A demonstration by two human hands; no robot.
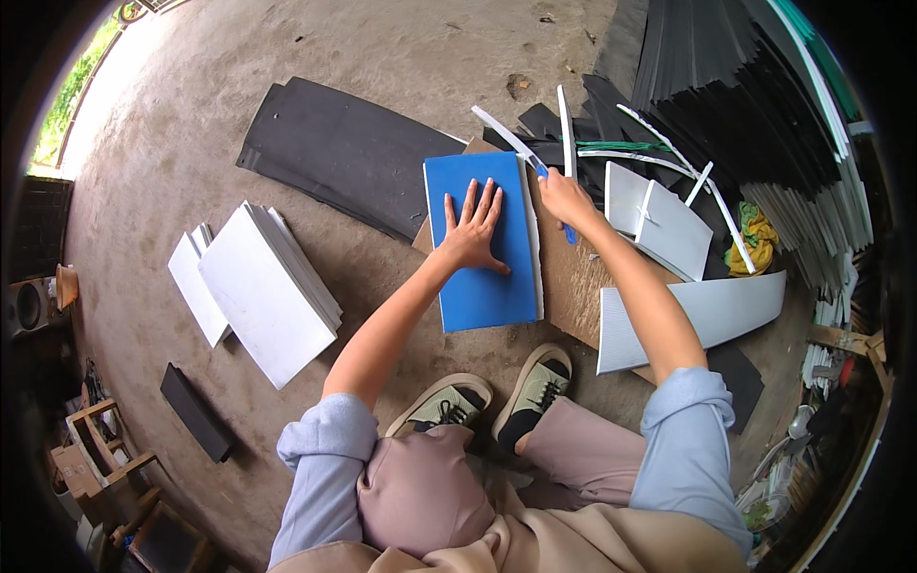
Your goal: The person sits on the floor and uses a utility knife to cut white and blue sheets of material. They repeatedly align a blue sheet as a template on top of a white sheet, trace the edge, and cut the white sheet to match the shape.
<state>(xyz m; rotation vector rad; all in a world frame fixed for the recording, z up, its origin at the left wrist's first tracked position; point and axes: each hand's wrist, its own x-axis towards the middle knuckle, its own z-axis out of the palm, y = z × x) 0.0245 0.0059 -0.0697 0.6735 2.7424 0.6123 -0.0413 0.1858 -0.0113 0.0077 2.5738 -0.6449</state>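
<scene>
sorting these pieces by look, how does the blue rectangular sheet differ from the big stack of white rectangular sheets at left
The blue rectangular sheet has a blue top, the big stack of white rectangular sheets a white one. The bare left hand is spread on the blue sheet; no hand touches the white stack. The blue sheet points nearly straight ahead; the white stack lies aslant. Both lie flat.
</scene>
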